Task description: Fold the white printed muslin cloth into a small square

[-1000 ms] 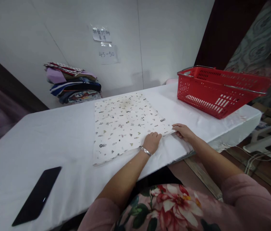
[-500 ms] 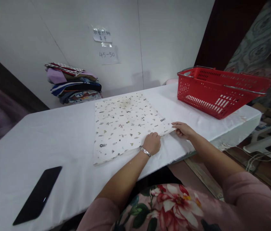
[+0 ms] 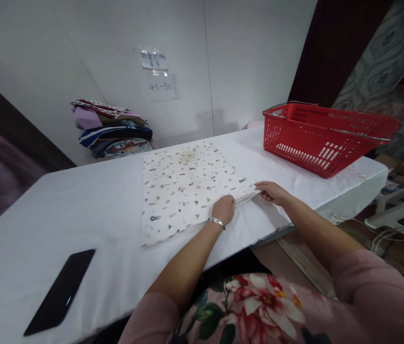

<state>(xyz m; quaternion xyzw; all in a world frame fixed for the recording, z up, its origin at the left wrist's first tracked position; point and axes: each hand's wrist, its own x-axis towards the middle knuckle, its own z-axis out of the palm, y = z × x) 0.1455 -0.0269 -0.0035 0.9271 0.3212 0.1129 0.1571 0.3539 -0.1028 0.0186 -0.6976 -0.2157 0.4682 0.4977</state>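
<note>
Cloth (image 3: pixel 184 196) with small prints lies mid-frame, its lower right corner pinched by the right hand (image 3: pixel 274 193) between thumb and fingers, the left hand (image 3: pixel 224 209) curled closed on its lower edge. Beneath is the table (image 3: pixel 90 210); a red basket (image 3: pixel 307 134) stands upper right, a fabric pile (image 3: pixel 114 130) upper left.

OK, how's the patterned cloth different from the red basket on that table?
The patterned cloth is pale with small scattered motifs; the red basket is plain with slotted walls. The cloth lies mostly flat, its near edge partly lifted, while the basket stands upright. The left hand and right hand hold the cloth; neither touches the basket. Cloth and basket both rest on the white-covered table.
</note>
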